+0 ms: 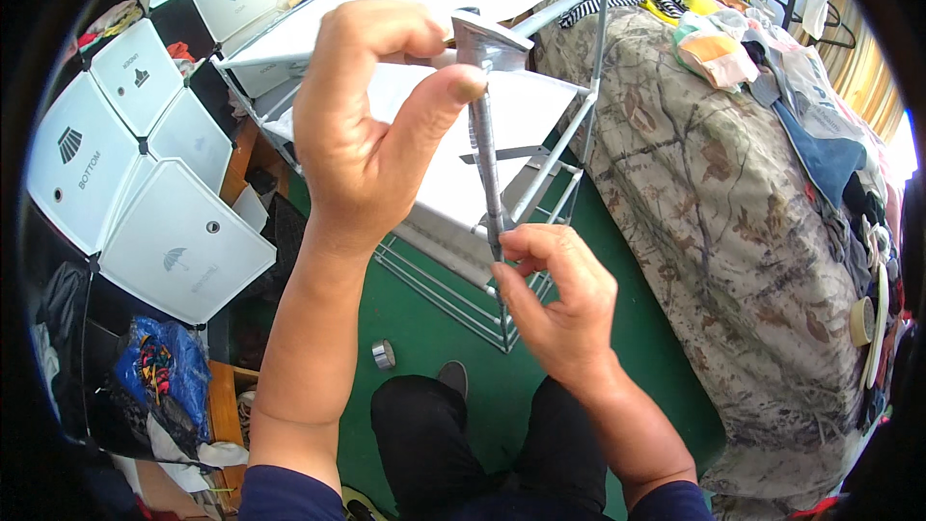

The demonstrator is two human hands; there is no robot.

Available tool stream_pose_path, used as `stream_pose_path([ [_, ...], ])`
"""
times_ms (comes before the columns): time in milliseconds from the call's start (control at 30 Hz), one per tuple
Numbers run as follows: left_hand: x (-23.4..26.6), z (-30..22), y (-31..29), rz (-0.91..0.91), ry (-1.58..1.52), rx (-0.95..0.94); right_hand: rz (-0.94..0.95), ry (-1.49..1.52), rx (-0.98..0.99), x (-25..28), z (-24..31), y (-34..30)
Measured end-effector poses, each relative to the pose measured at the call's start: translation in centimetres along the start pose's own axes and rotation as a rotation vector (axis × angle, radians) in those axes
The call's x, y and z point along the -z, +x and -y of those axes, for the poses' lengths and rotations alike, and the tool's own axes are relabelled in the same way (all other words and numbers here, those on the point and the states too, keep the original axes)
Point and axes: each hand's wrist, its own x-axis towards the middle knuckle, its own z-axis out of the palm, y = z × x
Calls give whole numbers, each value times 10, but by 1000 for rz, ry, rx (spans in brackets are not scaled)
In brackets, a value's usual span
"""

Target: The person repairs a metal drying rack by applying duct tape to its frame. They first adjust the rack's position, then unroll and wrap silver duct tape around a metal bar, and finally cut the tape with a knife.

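Observation:
A metal-tube rack [569, 121] with white fabric shelves stands in front of me. Dark grey shiny tape [486, 164] runs down its near upright post, and a wider flap of it flares out at the top corner. My left hand [357, 125] is raised beside that corner, its index finger curled and its thumb apart, the thumb tip next to the tape. The left hand's other fingers are mostly hidden behind it. Lower down, my right hand [564, 299] pinches the tape along the post between thumb and forefinger.
A silver tape roll [384, 354] lies on the green floor near my shoe [452, 377]. At left are white-doored storage cubes [188, 241] and a blue plastic bag [174, 376]. A camouflage-patterned cover [675, 212] drapes a bulky form at right, with clothes [820, 145] on it.

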Motion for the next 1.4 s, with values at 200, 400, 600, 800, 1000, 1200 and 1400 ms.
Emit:
stream_pose_path([
  [200, 7, -45, -53, -123, 47, 180, -129, -34, -53, -21, -10, -10],
  [400, -24, -97, -122, 11, 101, 623, -149, -72, -65, -21, -7, -3],
  [600, -46, -106, -139, -142, -15, 770, -133, -102, -51, -17, -6, 3],
  [800, -52, -111, -138, -184, 10, 815, -77, -65, -93, -14, -6, 11],
  [1000, -49, -109, -133, -133, -16, 870, 70, -31, -115, -8, -6, 23],
  [1200, -42, -111, -127, -122, -145, 979, 267, 138, -263, 3, -15, 40],
  [1400, -38, -117, -123, -116, -126, 980, 514, 135, -337, 17, -15, 59],
])
